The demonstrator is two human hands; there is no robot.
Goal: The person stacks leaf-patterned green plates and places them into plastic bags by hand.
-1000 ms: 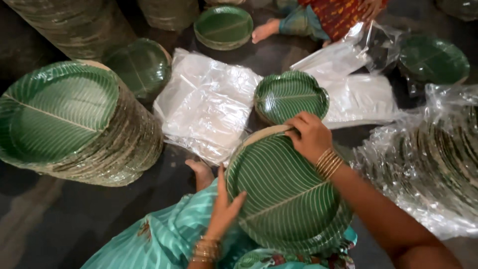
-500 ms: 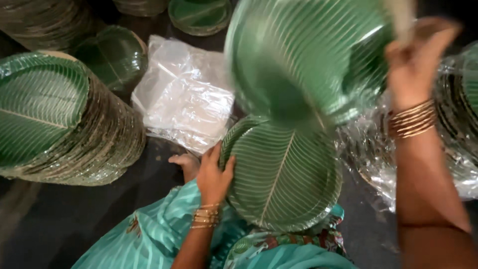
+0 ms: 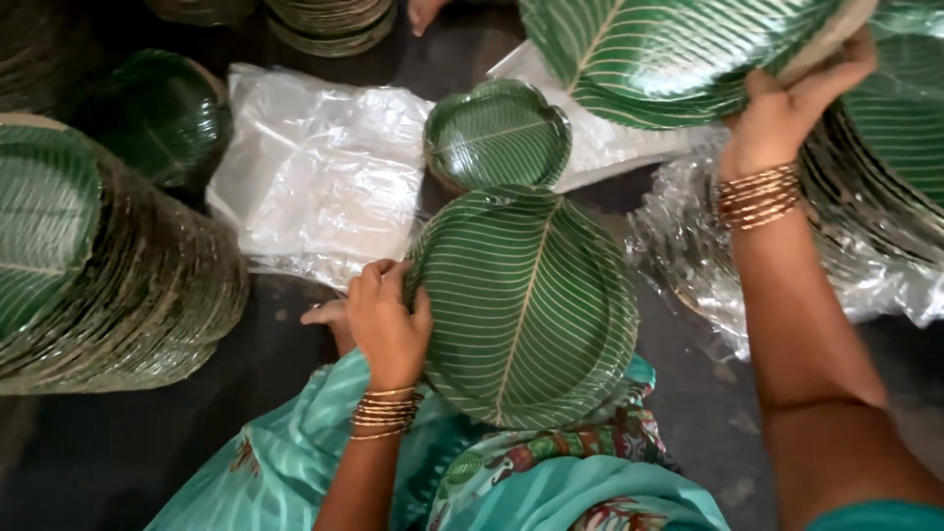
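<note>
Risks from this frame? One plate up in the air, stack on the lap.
1. The right hand pinches the raised green leaf-print plate only at its rim; it may slip.
2. The lap stack of green plates is steadied only by the left hand at one edge; it could slide onto the clear plastic bags.

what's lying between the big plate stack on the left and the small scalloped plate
In the head view, a pile of clear plastic bags lies between the plate stack and the scalloped plate.
</note>
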